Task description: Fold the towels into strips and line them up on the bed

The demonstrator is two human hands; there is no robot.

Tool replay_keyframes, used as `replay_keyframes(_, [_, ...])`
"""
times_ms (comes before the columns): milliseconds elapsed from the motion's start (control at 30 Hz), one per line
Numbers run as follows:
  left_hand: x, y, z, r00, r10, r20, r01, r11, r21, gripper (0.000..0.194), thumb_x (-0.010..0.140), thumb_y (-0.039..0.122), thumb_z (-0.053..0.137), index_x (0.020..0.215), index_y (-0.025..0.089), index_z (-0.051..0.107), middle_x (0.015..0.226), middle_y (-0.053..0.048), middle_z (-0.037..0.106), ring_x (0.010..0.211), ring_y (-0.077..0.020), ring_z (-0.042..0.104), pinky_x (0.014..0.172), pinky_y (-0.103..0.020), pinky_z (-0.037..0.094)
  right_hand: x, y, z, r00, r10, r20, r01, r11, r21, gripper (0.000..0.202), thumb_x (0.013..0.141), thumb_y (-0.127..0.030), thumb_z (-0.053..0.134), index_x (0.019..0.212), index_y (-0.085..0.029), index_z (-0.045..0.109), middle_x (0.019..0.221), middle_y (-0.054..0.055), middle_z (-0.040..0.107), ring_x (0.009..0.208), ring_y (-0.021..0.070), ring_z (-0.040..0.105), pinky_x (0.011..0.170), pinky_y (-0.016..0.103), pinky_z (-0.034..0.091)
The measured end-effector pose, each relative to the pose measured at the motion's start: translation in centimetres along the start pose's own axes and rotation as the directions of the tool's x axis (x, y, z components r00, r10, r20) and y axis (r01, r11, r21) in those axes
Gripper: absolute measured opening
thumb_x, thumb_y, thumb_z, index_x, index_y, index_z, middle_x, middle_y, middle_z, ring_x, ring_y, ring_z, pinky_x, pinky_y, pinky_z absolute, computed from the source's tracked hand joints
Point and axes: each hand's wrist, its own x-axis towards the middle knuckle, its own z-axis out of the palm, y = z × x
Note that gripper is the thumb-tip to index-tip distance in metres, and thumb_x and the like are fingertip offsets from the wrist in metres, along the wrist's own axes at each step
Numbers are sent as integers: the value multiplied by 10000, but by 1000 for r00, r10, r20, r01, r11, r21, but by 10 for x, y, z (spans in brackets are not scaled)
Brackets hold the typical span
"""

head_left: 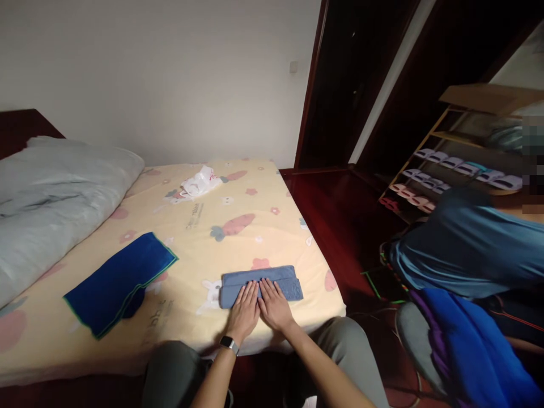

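A folded grey-blue cloth [284, 279] lies near the front edge of the bed. My left hand [246, 310] rests flat on its middle, fingers stretched out, a watch on the wrist. Beside it, nearly touching, my right hand [274, 303] also presses flat on the cloth, fingers extended. Neither hand grips anything. To the left, a darker blue cloth [119, 280] with green edging lies spread on the patterned bed sheet [191, 294].
A crumpled white plastic bag [200, 182] sits farther back on the bed, and a grey quilt [63, 198] covers its left side. On the right, a person in a blue shirt [463, 243] is beside a shoe rack [440, 136] and blue fabric [471, 345].
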Motion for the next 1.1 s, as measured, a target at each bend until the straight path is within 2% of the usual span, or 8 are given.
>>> replay_keyframes(133, [-14,-32,-3,996,68,50,-67,997,-26,651,1014,347,349,1598,201,102,1615,-69,331,1484,-201,320,1217,-422,315,-13,26,4,1000,-30,-6,30,999,-12,623,1007,-351,411,1573,-136,260,1581,105,362,1477,238,317,1207,457,295])
replay_keyframes(300, [-35,-65,-14,995,74,60,-72,997,-41,648,1005,363,384,1593,216,156,1604,-68,358,1476,-204,337,1209,-414,325,-35,68,-16,999,-37,27,37,999,-13,655,982,-361,451,1564,-112,281,1587,128,346,1476,254,319,1208,462,301])
replay_keyframes(400, [-40,-76,-11,998,28,54,-26,999,-31,663,977,365,436,1580,196,219,1585,-90,392,1458,-227,374,1202,-441,335,-40,85,-30,997,-35,72,35,999,-4,676,906,-266,483,1542,-96,330,1582,136,360,1471,257,328,1213,475,290])
replay_keyframes(533, [-35,-89,-9,997,12,72,-5,995,-98,660,878,212,493,1525,224,362,1543,-66,464,1416,-224,439,1198,-443,347,-40,95,-40,995,10,101,-16,998,58,736,757,-146,492,1489,-108,428,1544,132,434,1448,260,369,1214,485,290])
replay_keyframes(633, [-31,-100,-13,995,-43,95,65,968,-243,670,781,106,496,1433,261,492,1481,-42,539,1377,-216,482,1189,-444,365,-39,101,-40,996,73,55,-81,983,165,683,740,-131,493,1423,-137,505,1488,134,502,1400,268,434,1187,488,338])
replay_keyframes(767, [-30,-114,-17,953,-271,133,299,787,-540,527,774,137,525,1281,253,609,1362,-65,630,1278,-229,566,1100,-429,457,-36,112,-36,982,188,1,-174,909,378,564,760,-168,508,1320,-185,571,1373,124,601,1288,268,548,1112,464,431])
replay_keyframes(900, [-24,-123,-16,886,-395,242,437,538,-721,396,822,330,605,1198,213,642,1227,-87,687,1113,-236,654,941,-369,546,-25,124,-39,945,318,72,-305,783,542,436,828,-276,525,1253,-200,589,1248,97,670,1140,259,631,1027,427,482])
replay_keyframes(1100, [7,-132,-6,825,-533,188,481,489,-727,477,869,555,549,1164,186,613,1103,-93,732,1047,-230,688,909,-357,547,12,136,-48,868,450,209,-489,705,513,438,961,-503,424,1221,-179,564,1053,88,733,950,226,692,849,321,521])
